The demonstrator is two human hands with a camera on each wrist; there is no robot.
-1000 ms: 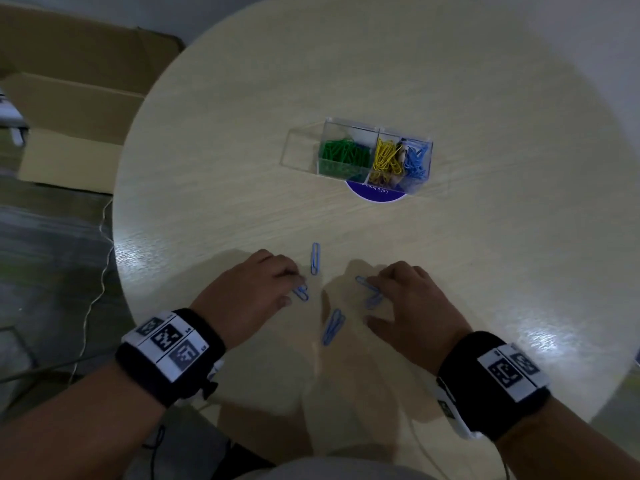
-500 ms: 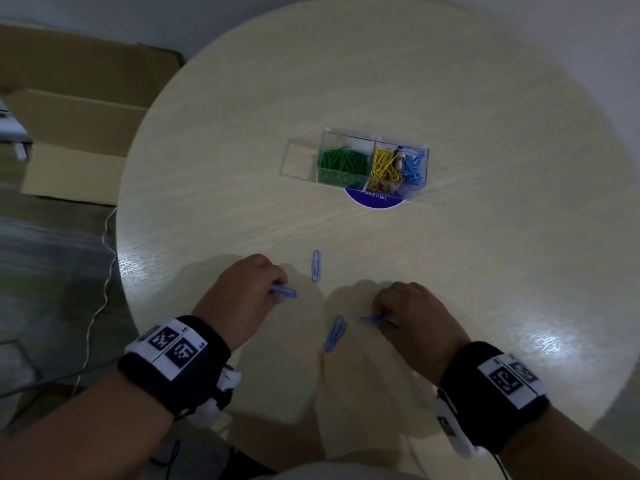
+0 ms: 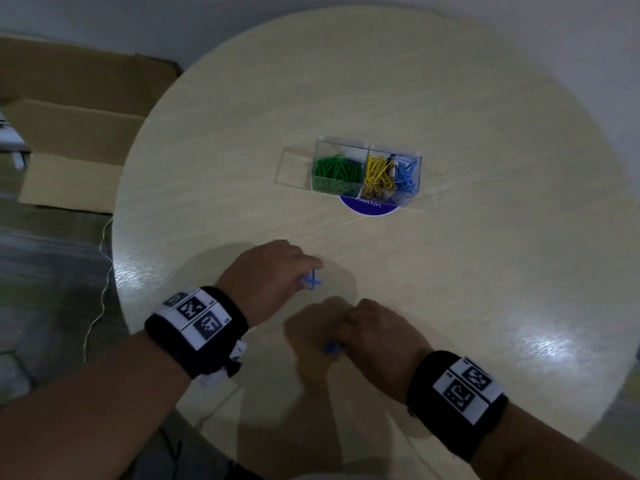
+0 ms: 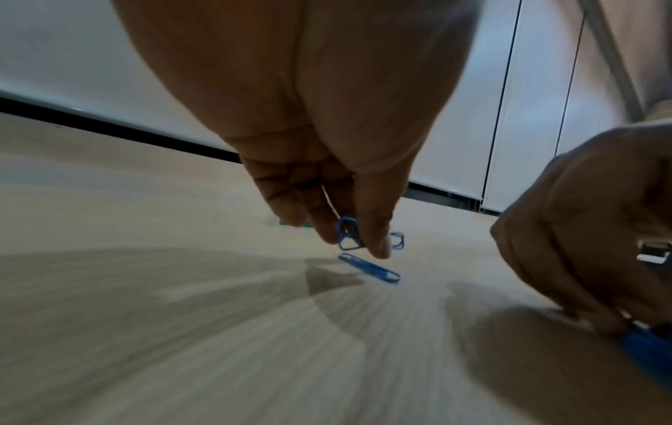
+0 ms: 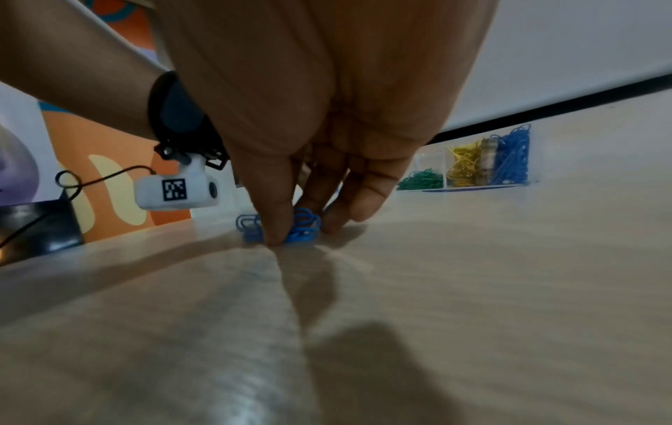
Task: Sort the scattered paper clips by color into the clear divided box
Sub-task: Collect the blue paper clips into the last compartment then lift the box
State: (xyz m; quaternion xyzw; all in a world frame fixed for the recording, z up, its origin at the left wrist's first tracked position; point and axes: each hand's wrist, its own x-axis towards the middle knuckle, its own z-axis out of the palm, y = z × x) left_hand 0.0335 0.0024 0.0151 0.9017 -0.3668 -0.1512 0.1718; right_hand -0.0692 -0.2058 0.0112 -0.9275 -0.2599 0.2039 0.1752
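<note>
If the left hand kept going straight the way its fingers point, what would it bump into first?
Probably the loose blue paper clip lying on the round wooden table, just below the fingertips of the left hand, which already pinches another blue clip. Depth is hard to judge.

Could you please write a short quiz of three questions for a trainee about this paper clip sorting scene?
1. True or false: the left hand pinches a blue paper clip.
2. Which colour fills the left compartment of the clear divided box? A red, B green, C white.
3. What does the right hand press against the table?

Key: 1 true. 2 B. 3 blue paper clips.
</note>
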